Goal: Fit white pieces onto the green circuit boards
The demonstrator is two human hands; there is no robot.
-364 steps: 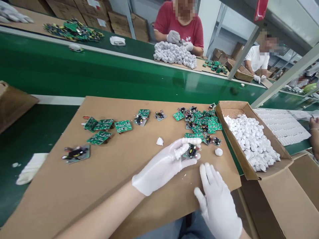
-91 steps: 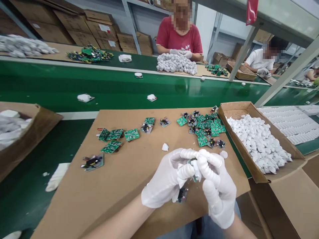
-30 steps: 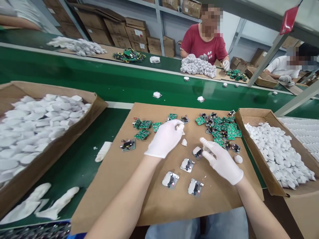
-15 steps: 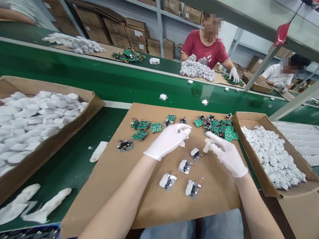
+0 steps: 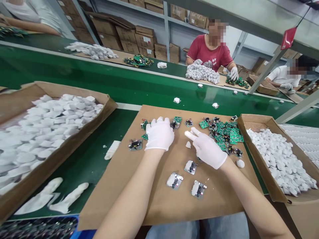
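My left hand, in a white glove, lies over several green circuit boards at the left back of the cardboard sheet, its fingers spread and reaching down onto them. My gloved right hand has two fingers stretched out, with nothing visible between them. Beside its fingertips lies a small white lump; a rounder white lump sits by the right wrist. Nearer me are boards bearing white pads, one partly hidden under the right hand. A heap of green boards lies behind that hand.
Cardboard boxes of white pieces stand left and right of the brown sheet. Behind runs a green conveyor carrying padded boards. Co-workers sit beyond it. White gloves and a blue crate are front left.
My left hand has moved left onto the boards and spread its fingers. My right hand has moved left and no longer holds a white lump. White lumps now show on the sheet. The view has shifted.
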